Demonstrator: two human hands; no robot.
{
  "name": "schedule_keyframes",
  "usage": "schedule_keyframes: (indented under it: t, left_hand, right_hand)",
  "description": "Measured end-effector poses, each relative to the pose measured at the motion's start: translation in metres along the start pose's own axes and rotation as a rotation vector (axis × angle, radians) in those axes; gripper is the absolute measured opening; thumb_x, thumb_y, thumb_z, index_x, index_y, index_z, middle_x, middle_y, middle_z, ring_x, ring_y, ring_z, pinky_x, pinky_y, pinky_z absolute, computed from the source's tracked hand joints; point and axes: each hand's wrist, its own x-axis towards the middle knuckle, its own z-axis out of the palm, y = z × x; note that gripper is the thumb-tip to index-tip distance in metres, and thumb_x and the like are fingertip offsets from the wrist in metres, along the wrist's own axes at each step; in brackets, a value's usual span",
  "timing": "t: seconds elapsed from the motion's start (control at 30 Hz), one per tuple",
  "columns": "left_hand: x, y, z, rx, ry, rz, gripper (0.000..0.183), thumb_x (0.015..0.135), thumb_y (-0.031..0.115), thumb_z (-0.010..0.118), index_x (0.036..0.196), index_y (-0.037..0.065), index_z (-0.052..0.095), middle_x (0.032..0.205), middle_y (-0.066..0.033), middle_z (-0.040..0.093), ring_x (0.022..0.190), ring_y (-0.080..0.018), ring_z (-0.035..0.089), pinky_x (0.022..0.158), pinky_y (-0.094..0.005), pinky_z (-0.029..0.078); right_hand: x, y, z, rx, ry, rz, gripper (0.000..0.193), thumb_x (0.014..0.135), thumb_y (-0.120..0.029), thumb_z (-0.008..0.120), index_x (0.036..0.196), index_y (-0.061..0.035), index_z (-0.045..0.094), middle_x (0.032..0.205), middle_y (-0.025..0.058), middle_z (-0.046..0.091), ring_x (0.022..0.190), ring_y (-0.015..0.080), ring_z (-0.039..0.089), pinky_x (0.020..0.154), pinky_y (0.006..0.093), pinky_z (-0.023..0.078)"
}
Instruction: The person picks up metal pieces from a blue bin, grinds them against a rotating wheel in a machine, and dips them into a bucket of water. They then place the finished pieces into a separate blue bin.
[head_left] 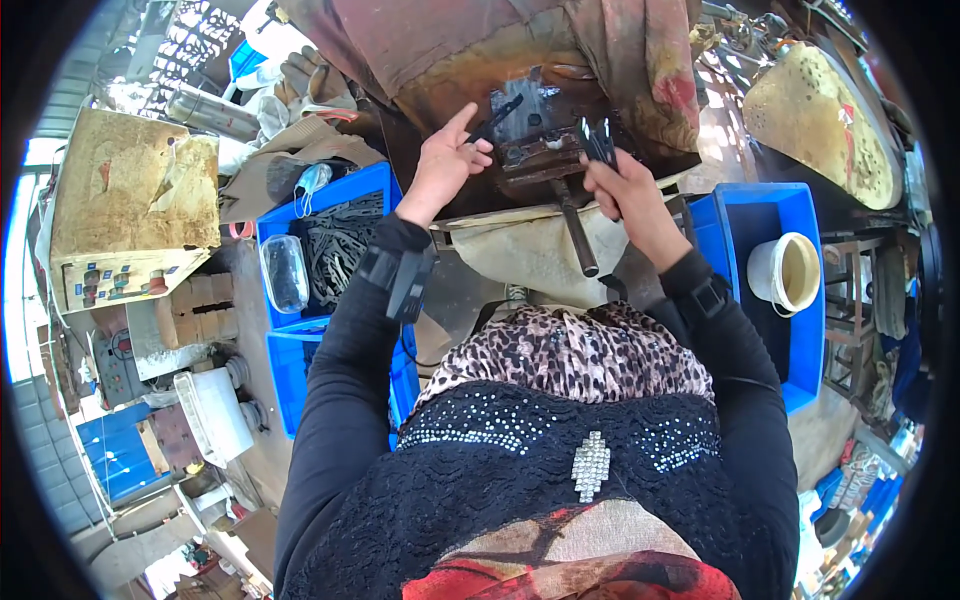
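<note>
My left hand is at the left of the press-like machine, its index finger raised. A dark narrow piece sticks out from its fingers toward the machine's metal bed. On the other side, my right hand is closed around dark narrow pieces with shiny tips pointing up; whether they are joined as one tool, I cannot tell. Between the hands a dark metal block sits on the bed, and a round metal bar runs from it toward me. My fingers partly hide both held things.
Left of the machine, a blue crate holds many dark strips and a clear plastic tub. A blue bin on the right contains a white bucket. A stained cloth drapes over the machine. A worn box stands far left.
</note>
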Motion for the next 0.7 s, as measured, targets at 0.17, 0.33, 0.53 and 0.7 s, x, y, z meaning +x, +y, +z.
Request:
schedule_keyframes:
  t: [0.17,0.33,0.53,0.7]
  left_hand:
    - [0.042,-0.046,-0.006,0.241,-0.049,0.043,0.041,0.086,-0.008,0.046,0.122,0.003,0.063,0.091,-0.0082,0.070,0.080,-0.0109,0.064,0.074,-0.0265,0.050]
    - [0.064,-0.080,0.000,0.416,-0.116,0.244,0.040,0.088,-0.007,0.047,0.121,0.005,0.063,0.100,-0.0117,0.071,0.089,-0.0195,0.067,0.080,-0.0292,0.051]
    - [0.065,-0.072,-0.004,0.874,-0.232,0.543,0.039,0.083,-0.006,0.053,0.115,0.010,0.067,0.105,-0.0182,0.068,0.095,-0.0337,0.066,0.084,-0.0358,0.052]
    - [0.071,-0.079,-0.011,0.986,-0.283,0.603,0.041,0.080,-0.004,0.055,0.116,0.012,0.067,0.105,-0.0190,0.067,0.096,-0.0359,0.065,0.083,-0.0389,0.052]
  right_hand:
    - [-0.046,0.014,-0.009,-0.467,-0.135,-0.110,0.020,0.089,-0.016,0.068,0.102,-0.0015,0.064,0.073,-0.0021,0.057,0.063,0.0067,0.052,0.057,0.0232,0.043]
    - [-0.066,0.016,0.003,-0.731,-0.336,-0.159,0.028,0.082,-0.014,0.075,0.104,0.0001,0.067,0.080,0.0051,0.067,0.065,0.0106,0.059,0.061,0.0262,0.047]
    - [-0.063,0.036,-0.002,-0.862,-0.314,-0.377,0.032,0.079,-0.017,0.076,0.107,-0.0047,0.068,0.087,0.0140,0.069,0.075,0.0230,0.066,0.067,0.0324,0.051]
    - [-0.061,0.032,0.003,-0.956,-0.358,-0.453,0.028,0.079,-0.022,0.074,0.104,-0.0093,0.069,0.089,0.0149,0.068,0.080,0.0335,0.065,0.070,0.0378,0.052]
